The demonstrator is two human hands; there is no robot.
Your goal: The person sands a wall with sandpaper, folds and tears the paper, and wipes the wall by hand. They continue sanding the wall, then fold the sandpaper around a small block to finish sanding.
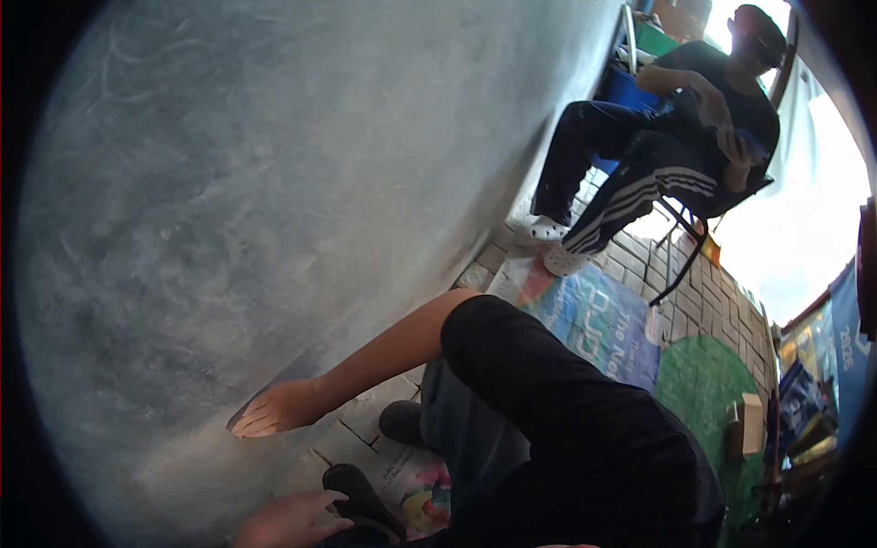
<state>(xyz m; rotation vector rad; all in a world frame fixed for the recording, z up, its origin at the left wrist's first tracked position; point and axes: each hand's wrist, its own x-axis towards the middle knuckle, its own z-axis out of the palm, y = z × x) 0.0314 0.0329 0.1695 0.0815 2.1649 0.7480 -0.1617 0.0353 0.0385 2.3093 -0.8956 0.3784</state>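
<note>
**Your left hand lay flat on the grey wall, low down near the floor**

Your left hand (274, 408) pressed against the wall (274, 183) close to its bottom edge, where it met the brick floor (676, 265). Its fingers (245, 426) were stretched out and held nothing. Your right hand (290, 521) hung lower, against the toe of your black shoe (365, 498). Its fingers were loosely curled, and I could not tell whether they gripped anything. Swirled rub marks covered nearly the whole wall, so most of the surface looked worked over. Only the paler patch below your left hand seemed left, though that is a judgement from one view. A printed sheet (594, 320) lay on the floor along the wall's foot. Further along it another person (676, 137) sat on a chair (681, 228), well apart from you.
</note>
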